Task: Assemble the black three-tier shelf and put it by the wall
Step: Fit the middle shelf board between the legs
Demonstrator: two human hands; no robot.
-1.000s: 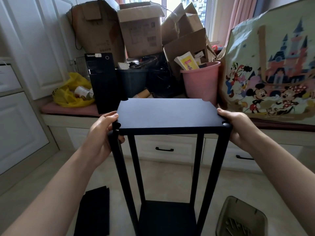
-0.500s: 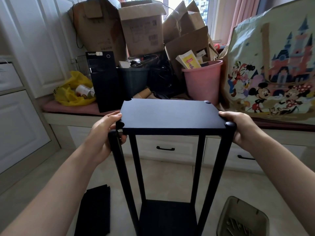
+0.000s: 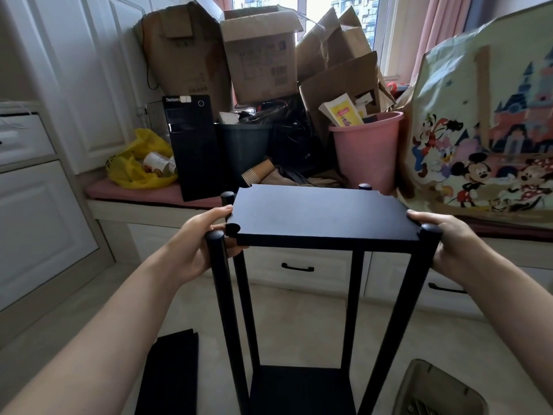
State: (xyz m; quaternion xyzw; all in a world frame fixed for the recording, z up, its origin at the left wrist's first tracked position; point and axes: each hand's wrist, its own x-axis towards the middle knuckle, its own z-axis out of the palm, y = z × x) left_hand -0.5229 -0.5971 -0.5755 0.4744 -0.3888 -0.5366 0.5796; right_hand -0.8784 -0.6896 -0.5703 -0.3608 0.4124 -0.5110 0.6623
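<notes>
The shelf (image 3: 351, 295) stands upright right in front of us, not yet by a wall, and we are seating its top board (image 3: 320, 214) on the 4 poles. Our left hand (image 3: 194, 250) grips the board's left edge, thumb on top and fingers curled under. Our right hand (image 3: 446, 238) curls round the right edge, just beside the near right pole (image 3: 430, 230).

Both right poles look seated in their corner cut-outs. The near left pole (image 3: 215, 236) stands just outside its notch (image 3: 233, 229), and the far left pole (image 3: 227, 196) leans out too.

We judge it best to keep the right side pinned down and the board level. We then draw the 2 left poles inward 1 at a time, the near one first, and press evenly only once all 4 line up. Forcing it could pop the right corners free.

The lower board (image 3: 299, 390) anchors the poles' feet. A black panel (image 3: 170, 372) lies on the floor (image 3: 299, 319) to our left, possibly the 3rd tier.
</notes>
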